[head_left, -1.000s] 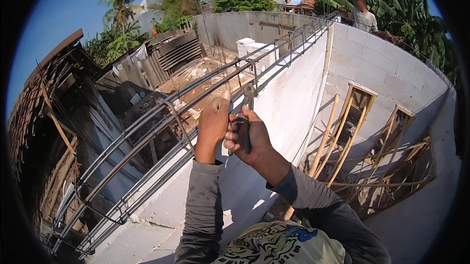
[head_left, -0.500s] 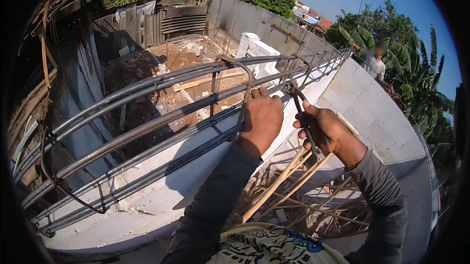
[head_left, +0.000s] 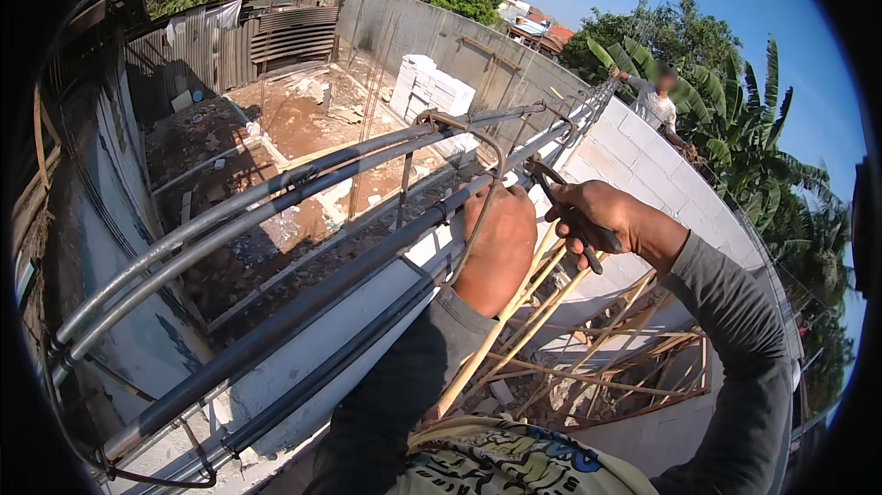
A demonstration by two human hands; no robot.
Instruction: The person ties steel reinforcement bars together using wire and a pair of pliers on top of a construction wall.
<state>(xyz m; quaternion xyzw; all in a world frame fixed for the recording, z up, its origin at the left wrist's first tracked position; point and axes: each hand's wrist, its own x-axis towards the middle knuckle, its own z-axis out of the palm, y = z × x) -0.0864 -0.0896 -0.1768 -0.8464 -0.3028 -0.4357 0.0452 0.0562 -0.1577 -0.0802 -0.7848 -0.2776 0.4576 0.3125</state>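
Observation:
A long steel rebar cage stretches from the lower left toward the far right above a pale wall top. One of its bent wire stirrups loops down beside my left hand. That hand is closed against the cage; its fingertips are hidden behind the knuckles, so what they pinch does not show. My right hand grips dark metal pincers by the handles. The pincer jaws point up and left, at the cage bars just beyond my left hand.
Bamboo poles stand and cross below my arms. A white block wall curves away on the right, where another person is beside the far end of the cage. Stacked white blocks stand in the dirt yard beyond.
The view has shifted to the right and closer to the cage. The pincers have tilted, with their handles now further right of the jaws. My left hand stays closed by the stirrup.

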